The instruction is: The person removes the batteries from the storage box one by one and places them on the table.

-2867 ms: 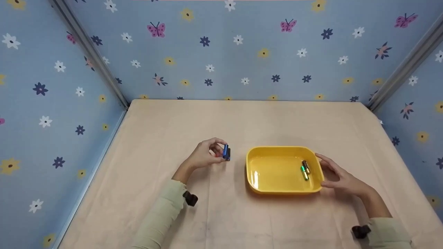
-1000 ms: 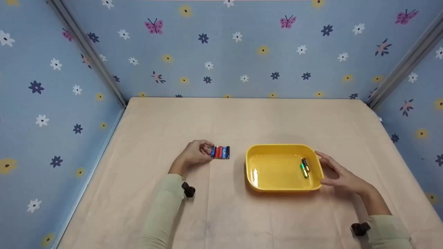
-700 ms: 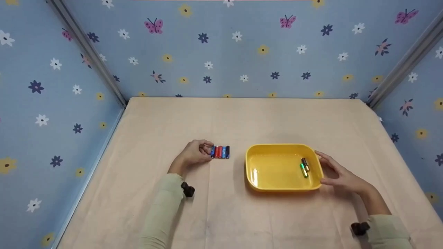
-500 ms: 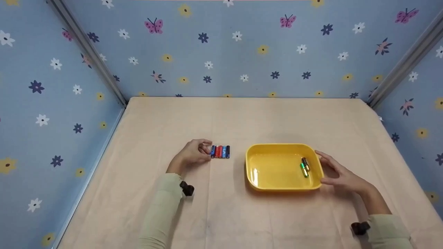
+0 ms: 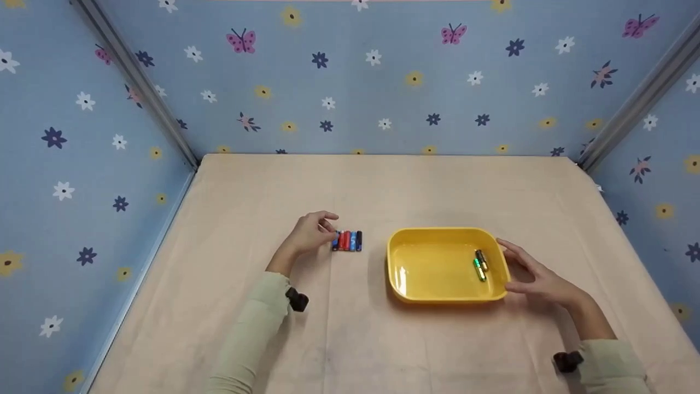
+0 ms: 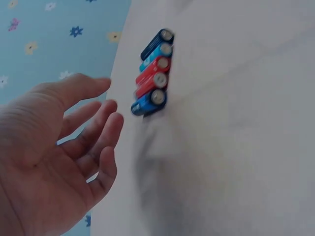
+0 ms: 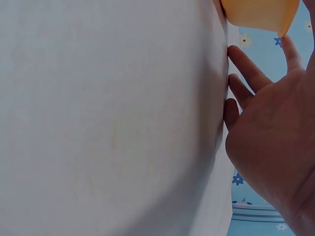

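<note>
Several batteries [image 5: 347,241] lie side by side in a tidy row on the cloth: a dark blue one [image 6: 149,102] nearest the hand, two red ones, a light blue one and a navy one. My left hand [image 5: 311,235] is just left of this row, its fingers parted and holding nothing; the left wrist view shows a gap between fingertips and batteries. My right hand [image 5: 547,282] rests with spread fingers and thumb against the right end of a yellow plastic tub [image 5: 432,300]. Inside the tub, a green-and-gold battery [image 5: 479,270] lies beside a black-and-gold battery [image 5: 481,259].
A pale cloth [image 5: 262,191] covers the table. Blue flowered panels [image 5: 383,82] enclose its back and sides, with grey metal posts [image 5: 139,82] at the corners. The tub stands a short way right of the battery row.
Batteries earlier pinched in my left hand came down on the cloth as a row. The left hand has since let go, its fingers lifting and parting. My right hand and the tub stay put.
</note>
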A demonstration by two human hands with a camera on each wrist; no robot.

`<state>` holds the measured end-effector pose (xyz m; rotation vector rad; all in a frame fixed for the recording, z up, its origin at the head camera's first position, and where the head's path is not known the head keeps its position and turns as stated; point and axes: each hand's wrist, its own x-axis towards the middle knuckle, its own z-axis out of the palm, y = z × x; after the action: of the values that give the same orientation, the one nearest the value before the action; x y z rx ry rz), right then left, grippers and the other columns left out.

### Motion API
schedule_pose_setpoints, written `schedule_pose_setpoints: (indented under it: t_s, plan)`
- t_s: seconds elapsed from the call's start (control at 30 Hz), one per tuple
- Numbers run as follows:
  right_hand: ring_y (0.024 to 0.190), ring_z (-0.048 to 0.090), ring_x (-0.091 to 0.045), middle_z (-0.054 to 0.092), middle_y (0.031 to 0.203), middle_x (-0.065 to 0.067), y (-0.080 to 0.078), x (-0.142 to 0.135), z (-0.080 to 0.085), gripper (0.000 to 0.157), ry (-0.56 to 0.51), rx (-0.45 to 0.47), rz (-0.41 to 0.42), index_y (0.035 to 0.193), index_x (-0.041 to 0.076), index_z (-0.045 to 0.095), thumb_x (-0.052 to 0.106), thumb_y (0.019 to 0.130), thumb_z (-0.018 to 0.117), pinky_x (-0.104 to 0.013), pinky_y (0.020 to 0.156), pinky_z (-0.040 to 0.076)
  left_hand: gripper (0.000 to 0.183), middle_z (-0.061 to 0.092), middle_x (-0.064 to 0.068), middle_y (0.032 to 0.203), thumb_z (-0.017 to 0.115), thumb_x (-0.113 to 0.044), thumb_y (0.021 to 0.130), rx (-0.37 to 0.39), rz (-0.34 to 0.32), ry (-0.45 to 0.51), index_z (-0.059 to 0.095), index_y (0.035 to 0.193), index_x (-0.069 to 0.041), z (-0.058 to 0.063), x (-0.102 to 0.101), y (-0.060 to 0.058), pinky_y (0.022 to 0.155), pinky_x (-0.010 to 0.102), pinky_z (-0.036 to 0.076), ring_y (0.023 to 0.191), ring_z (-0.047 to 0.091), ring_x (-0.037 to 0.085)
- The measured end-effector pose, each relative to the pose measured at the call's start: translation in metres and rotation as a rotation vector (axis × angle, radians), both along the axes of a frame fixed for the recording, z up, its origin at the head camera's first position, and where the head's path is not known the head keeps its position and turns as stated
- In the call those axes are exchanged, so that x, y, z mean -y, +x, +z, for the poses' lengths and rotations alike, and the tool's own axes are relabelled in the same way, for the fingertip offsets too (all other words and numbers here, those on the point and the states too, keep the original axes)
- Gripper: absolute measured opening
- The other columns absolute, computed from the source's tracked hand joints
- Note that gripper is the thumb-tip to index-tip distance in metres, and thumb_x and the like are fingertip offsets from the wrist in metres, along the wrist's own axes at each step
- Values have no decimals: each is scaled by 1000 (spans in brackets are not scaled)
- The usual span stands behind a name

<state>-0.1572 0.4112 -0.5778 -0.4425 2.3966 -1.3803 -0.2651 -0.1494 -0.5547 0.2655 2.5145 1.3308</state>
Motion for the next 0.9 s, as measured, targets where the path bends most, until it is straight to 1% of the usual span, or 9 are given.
schedule_pose_setpoints:
  t_s: [0.07,0.13,0.17,0.2,0.33,0.37,0.43,0.67,0.9]
  plan:
    - [142,39,24,45,173,-25,0,1,1,97,12,8,-10,181,26,26,10,102,80,-50,144,18,48,78,18,115,76,-7,103,-23,38,13,66,149,3,-2,-6,1,77,22,52,94,71,18]
    - [141,38,25,44,174,-26,0,3,2,97,19,16,-19,181,26,26,11,102,80,-81,135,8,47,78,16,115,76,-9,103,-43,77,34,68,148,2,-2,-12,2,78,24,55,95,72,20]
    - [141,37,25,43,175,-26,0,4,2,98,20,21,-22,181,26,26,11,101,81,-92,127,4,46,79,13,113,77,-13,103,-74,83,58,69,146,-1,-15,-11,-4,78,25,55,94,72,19]
    - [141,36,24,43,175,-27,0,4,2,98,23,24,-27,180,26,26,12,101,81,-92,126,3,45,79,9,111,78,-18,103,-106,84,83,71,145,-4,-26,-11,-9,77,25,56,92,71,17]
    - [143,33,22,43,176,-26,-1,5,4,100,41,22,-35,180,27,27,16,98,84,-93,126,4,43,79,8,110,78,-18,102,-141,103,102,72,143,-5,-22,-24,-3,78,26,57,92,71,17]
    - [143,33,21,43,176,-26,-1,5,4,100,42,19,-34,180,27,27,16,98,84,-92,126,4,43,79,9,110,78,-18,102,-146,99,104,72,142,-4,-20,-28,-1,78,26,57,93,71,17]
    - [142,34,23,44,175,-27,-1,4,4,101,45,11,-31,180,27,27,16,97,85,-92,126,6,42,79,15,114,75,-10,102,-107,118,74,71,144,-1,9,-43,15,80,26,57,95,72,21]
    - [139,35,28,47,172,-26,0,2,4,102,55,-2,-24,180,28,26,15,98,85,-92,126,8,41,80,13,115,72,-13,104,-111,61,40,72,144,-4,20,-75,20,79,22,53,93,71,16]
    - [142,38,23,49,170,-25,1,5,4,102,32,-12,-12,180,26,27,13,96,85,-91,126,8,40,80,11,116,71,-18,104,-101,8,48,73,143,-7,27,-101,24,77,23,55,94,72,18]
